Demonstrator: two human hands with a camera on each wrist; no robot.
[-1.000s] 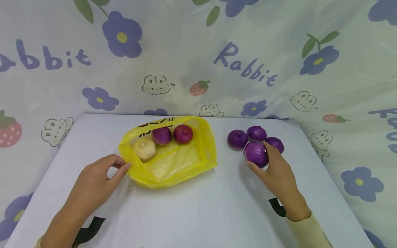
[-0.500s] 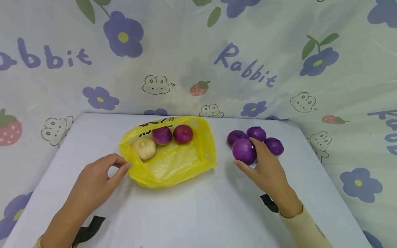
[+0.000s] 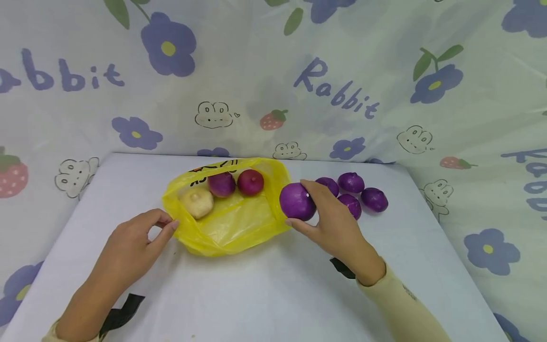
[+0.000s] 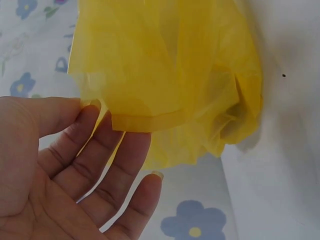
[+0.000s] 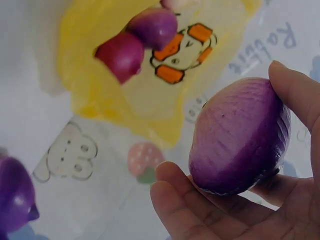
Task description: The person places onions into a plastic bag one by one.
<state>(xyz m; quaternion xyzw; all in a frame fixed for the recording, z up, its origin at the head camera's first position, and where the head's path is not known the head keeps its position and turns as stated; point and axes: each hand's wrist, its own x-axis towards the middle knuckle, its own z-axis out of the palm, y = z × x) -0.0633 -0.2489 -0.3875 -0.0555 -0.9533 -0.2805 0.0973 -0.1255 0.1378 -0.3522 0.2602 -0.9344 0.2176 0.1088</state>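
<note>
A yellow plastic bag (image 3: 243, 218) lies with its mouth spread on the table. My left hand (image 3: 132, 247) pinches its left rim between thumb and fingers; the left wrist view shows the thin film (image 4: 145, 65) at the fingertips. Inside the bag rest a pale onion (image 3: 197, 203), a purple onion (image 3: 221, 185) and a reddish onion (image 3: 250, 183). Between thumb and fingers my right hand (image 3: 335, 223) holds another purple onion (image 3: 296, 202), up at the bag's right edge. In the right wrist view, this held onion (image 5: 237, 137) shows a paler, streaked side.
Several more purple onions (image 3: 374, 200) sit in a group behind and right of my right hand. White cloth covers the table (image 3: 256, 294). A patterned curtain (image 3: 239, 76) stands along its back edge. Black straps (image 3: 124, 311) hang by both wrists.
My right hand has carried the purple onion leftward, from the group on the right to the bag's right edge. The left hand keeps its hold on the rim.
</note>
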